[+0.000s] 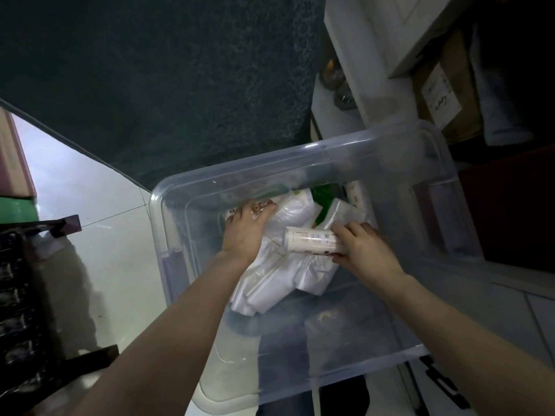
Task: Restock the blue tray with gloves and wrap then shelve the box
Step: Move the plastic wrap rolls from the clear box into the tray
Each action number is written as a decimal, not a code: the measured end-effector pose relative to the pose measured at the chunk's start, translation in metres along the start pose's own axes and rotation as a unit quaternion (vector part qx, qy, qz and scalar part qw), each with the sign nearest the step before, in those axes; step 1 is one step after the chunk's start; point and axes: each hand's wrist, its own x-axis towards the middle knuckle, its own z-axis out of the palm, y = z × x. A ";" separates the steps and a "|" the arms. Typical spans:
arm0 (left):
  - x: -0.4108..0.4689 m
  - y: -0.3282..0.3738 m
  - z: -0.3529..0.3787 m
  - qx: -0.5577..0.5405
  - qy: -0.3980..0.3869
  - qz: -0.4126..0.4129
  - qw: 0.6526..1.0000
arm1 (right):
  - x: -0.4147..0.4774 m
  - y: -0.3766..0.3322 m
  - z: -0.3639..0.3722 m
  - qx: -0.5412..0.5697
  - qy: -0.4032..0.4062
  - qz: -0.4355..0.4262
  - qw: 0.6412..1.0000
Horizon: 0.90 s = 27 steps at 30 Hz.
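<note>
1. Two hands work inside the clear box [300, 151], which sits low in front of the person with no lid on it. The right hand [365, 250] is clamped round the near end of a white roll [312, 243], thumb under and fingers over; by its shape this is probably the wrap.
2. The left hand [244, 232] has its fingers curled over a brown-labelled packet [261, 205] against the far wall of the box. The thumb is hidden, so how firm that hold is cannot be told, nor whether the packet holds gloves.
3. To do this step well, lift the roll straight up by its end and steady the other end, since it lies across loose white bags [270, 280] that could slide or come up with it.
4. Read the packet's label before taking it out; several packs look alike, and a green pack [326, 195] lies wedged behind them.
5. The blue tray is not in view, so both items have to be carried out over the box's rim to wherever it stands.
6. Around the box: a dark rack [27, 295] at the left on the pale tiled floor [99, 205], and stacked cartons [441, 94] at the upper right.
7. The high walls of the box and the crowded pile are the main hindrance; the light is dim too, which makes small print hard to check.
</note>
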 end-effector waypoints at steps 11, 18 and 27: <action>0.005 0.000 0.012 -0.058 -0.043 -0.011 0.997 | 0.000 -0.001 0.007 0.000 -0.005 0.008 1.000; -0.009 -0.003 -0.005 -0.048 -0.010 0.010 0.999 | -0.015 -0.002 -0.005 0.015 0.003 0.026 1.000; -0.080 0.020 -0.072 -0.156 0.053 0.015 0.986 | -0.067 -0.019 -0.064 0.007 0.087 0.020 0.996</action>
